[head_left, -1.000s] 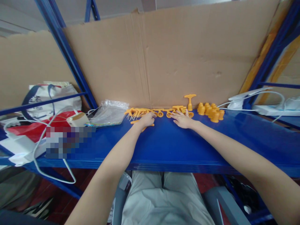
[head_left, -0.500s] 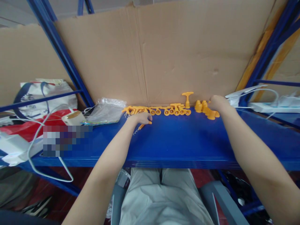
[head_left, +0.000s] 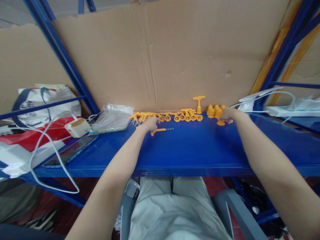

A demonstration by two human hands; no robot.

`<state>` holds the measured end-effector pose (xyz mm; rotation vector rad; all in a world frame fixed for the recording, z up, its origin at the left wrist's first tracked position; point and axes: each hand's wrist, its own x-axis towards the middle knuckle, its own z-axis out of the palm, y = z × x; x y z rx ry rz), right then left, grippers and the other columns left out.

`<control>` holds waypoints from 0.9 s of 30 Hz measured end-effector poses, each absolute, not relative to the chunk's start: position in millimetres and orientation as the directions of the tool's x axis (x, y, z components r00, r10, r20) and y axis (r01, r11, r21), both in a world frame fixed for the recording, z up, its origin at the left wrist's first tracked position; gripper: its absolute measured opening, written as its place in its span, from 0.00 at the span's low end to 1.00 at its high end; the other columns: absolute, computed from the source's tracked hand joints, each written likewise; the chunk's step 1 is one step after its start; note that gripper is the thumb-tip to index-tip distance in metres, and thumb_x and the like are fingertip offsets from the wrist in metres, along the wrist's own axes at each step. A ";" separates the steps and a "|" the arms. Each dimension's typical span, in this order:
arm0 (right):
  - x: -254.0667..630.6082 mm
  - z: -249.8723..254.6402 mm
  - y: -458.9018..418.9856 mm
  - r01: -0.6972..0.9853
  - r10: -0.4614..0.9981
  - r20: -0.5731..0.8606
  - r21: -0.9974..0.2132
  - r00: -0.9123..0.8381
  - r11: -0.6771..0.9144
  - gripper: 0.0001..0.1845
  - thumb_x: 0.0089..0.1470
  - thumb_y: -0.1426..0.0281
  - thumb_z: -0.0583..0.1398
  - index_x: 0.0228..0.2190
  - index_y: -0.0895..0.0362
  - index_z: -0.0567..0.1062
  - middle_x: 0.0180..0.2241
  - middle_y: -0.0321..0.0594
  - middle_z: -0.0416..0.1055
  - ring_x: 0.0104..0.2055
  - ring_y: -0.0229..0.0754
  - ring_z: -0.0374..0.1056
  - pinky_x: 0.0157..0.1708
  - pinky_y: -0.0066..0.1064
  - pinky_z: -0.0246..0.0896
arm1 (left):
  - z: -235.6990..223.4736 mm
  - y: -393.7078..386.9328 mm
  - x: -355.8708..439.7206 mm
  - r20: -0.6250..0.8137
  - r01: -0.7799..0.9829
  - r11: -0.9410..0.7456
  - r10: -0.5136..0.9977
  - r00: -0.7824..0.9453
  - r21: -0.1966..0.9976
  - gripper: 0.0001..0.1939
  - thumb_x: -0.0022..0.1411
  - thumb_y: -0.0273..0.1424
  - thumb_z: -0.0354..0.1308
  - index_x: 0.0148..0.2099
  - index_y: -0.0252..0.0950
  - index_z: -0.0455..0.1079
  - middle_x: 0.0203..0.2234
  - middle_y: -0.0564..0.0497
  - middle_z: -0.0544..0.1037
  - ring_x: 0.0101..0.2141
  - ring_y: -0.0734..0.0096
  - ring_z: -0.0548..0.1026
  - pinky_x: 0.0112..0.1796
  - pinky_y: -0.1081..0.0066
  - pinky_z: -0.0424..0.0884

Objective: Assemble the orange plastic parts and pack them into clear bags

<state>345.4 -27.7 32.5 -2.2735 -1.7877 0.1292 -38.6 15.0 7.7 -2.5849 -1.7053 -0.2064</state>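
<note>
I see two hands, well apart. The left hand (head_left: 151, 123) is closed on one corkscrew (head_left: 160, 130), its metal tip pointing right over the blue shelf (head_left: 185, 150). The right hand (head_left: 227, 114) has fingers at one cap (head_left: 220, 123); whether they grip, I cannot tell. Seven capped corkscrews (head_left: 188, 118) lie between the hands; an eighth (head_left: 199, 104) stands upright. The bag (head_left: 65, 104) carries letters too small for reading.

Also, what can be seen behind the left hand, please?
Behind the left hand, yellow handles lie in a cluster, with the cardboard sheet standing beyond them. Whatever the hand itself covers cannot be seen.
</note>
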 end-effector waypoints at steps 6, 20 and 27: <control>324.5 33.1 -32.7 0.962 0.973 -0.205 -0.225 0.106 -0.152 0.10 0.56 0.67 0.65 0.30 0.62 0.74 0.30 0.49 0.76 0.32 0.46 0.75 0.32 0.34 0.68 | 16.6 5.4 -34.1 0.244 0.937 -0.349 0.911 0.332 0.028 0.21 0.55 0.22 0.54 0.49 0.35 0.77 0.47 0.44 0.81 0.48 0.61 0.77 0.47 0.73 0.71; 285.1 25.0 -29.1 0.981 0.972 0.152 -0.048 -0.177 0.186 0.15 0.48 0.73 0.64 0.40 0.55 0.78 0.40 0.45 0.79 0.43 0.52 0.75 0.43 0.39 0.67 | 34.6 -23.8 -20.5 -0.113 0.935 -0.355 0.929 0.351 -0.017 0.11 0.53 0.31 0.59 0.40 0.38 0.76 0.33 0.50 0.82 0.33 0.67 0.78 0.33 0.74 0.68; 265.1 3.3 -15.9 0.834 0.827 0.315 -0.157 -0.465 0.529 0.14 0.47 0.72 0.66 0.39 0.54 0.81 0.40 0.43 0.80 0.44 0.53 0.75 0.46 0.41 0.68 | 22.9 -13.7 -18.3 0.122 0.887 -0.462 0.881 0.457 0.015 0.12 0.53 0.33 0.56 0.41 0.38 0.74 0.34 0.50 0.82 0.37 0.62 0.78 0.34 0.72 0.68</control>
